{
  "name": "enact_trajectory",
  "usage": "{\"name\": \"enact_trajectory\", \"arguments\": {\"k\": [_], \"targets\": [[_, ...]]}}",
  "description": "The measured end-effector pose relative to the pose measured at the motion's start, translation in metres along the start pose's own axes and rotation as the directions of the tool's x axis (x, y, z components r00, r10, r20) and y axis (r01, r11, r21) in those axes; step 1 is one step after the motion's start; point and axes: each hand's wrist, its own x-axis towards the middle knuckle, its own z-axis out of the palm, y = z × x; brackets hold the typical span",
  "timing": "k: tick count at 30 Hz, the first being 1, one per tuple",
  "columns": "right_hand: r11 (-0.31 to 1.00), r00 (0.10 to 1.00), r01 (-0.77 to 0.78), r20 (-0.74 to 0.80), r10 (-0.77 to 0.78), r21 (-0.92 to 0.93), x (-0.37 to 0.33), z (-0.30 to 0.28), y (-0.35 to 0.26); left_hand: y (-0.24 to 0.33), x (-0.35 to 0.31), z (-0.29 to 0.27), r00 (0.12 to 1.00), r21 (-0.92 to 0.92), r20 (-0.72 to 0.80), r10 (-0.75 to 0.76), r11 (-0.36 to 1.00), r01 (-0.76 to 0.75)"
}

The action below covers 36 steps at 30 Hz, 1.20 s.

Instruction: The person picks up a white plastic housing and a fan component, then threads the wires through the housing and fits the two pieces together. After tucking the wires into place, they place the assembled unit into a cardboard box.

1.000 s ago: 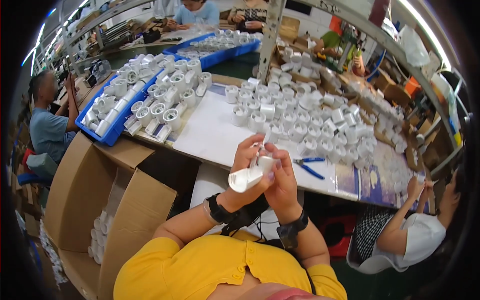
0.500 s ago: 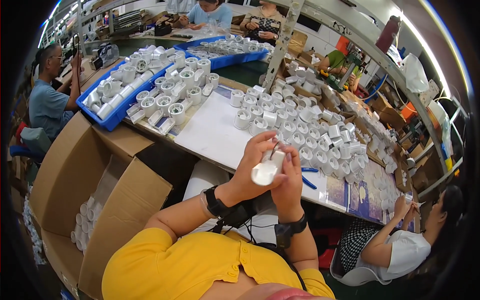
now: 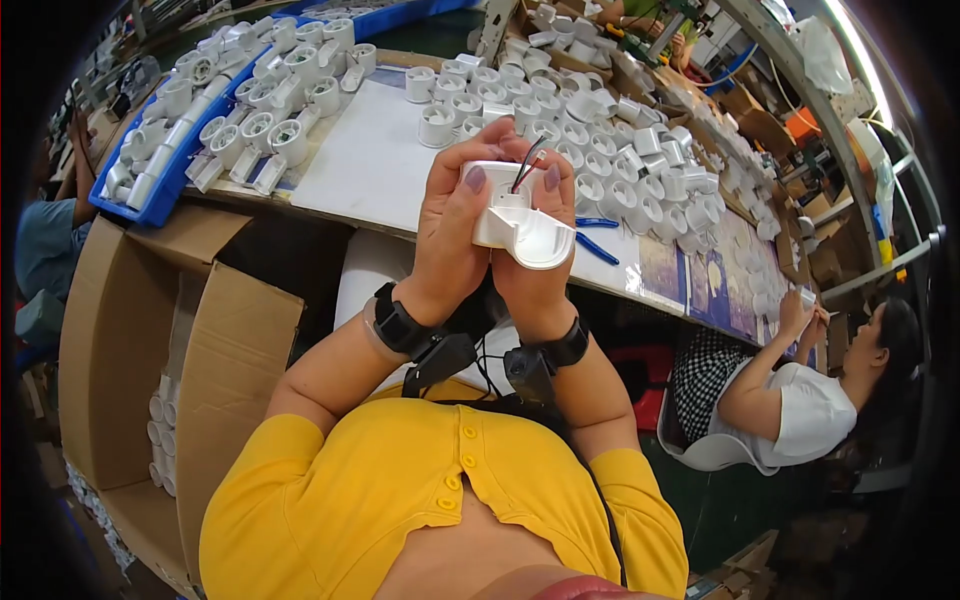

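Between both hands I hold a white plastic housing [image 3: 540, 240] with a rounded, hollow end turned toward me. Thin red and black wires [image 3: 522, 175] stick up out of its inside. My left hand [image 3: 452, 220] is closed around its left side, thumb pressed on the rim. My right hand [image 3: 535, 295] grips the right side from beneath, with its thumb near the wires. Just right of my hands, the blue handles of a hand tool [image 3: 597, 250] lie on the bench; its head is hidden.
Rows of white round housings [image 3: 590, 165] cover the bench beyond my hands. A white sheet [image 3: 365, 155] lies left of them. A blue tray [image 3: 155, 200] holds more white parts. An open cardboard box [image 3: 235, 370] stands at my left. A seated co-worker [image 3: 790, 400] works at the right.
The view has tilted down toward my body. The housing is turned so its hollow inside and wires now show, and both thumbs lie along its sides.
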Motion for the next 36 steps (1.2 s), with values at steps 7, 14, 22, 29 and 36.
{"name": "enact_trajectory", "arguments": {"k": [7, 14, 22, 29, 36], "targets": [[0.996, 1.000, 0.027, 0.013, -0.029, 0.089, 0.000, -0.004, 0.011, -0.005, -0.001, -0.013, 0.996, 0.197, 0.020, 0.085, 0.977, -0.087], [0.928, 0.982, -0.156, -0.046, 0.182, 0.340, 0.006, -0.011, -0.006, -0.009, -0.006, -0.012, 0.982, 0.356, 0.123, 0.142, 0.917, -0.177], [0.979, 0.977, 0.082, -0.180, -0.116, -0.186, 0.028, -0.064, -0.014, 0.010, 0.006, -0.044, 0.969, 0.861, 0.238, 0.066, 0.447, -0.242], [0.038, 0.737, 0.601, 0.534, -0.415, -0.799, 0.020, -0.024, -0.019, 0.008, 0.000, -0.018, 0.937, 0.896, 0.320, 0.143, 0.275, -0.348], [0.987, 0.985, 0.118, -0.113, -0.130, -0.111, 0.016, -0.015, -0.016, -0.009, 0.000, -0.010, 0.929, 0.637, 0.243, 0.281, 0.676, -0.371]]}}
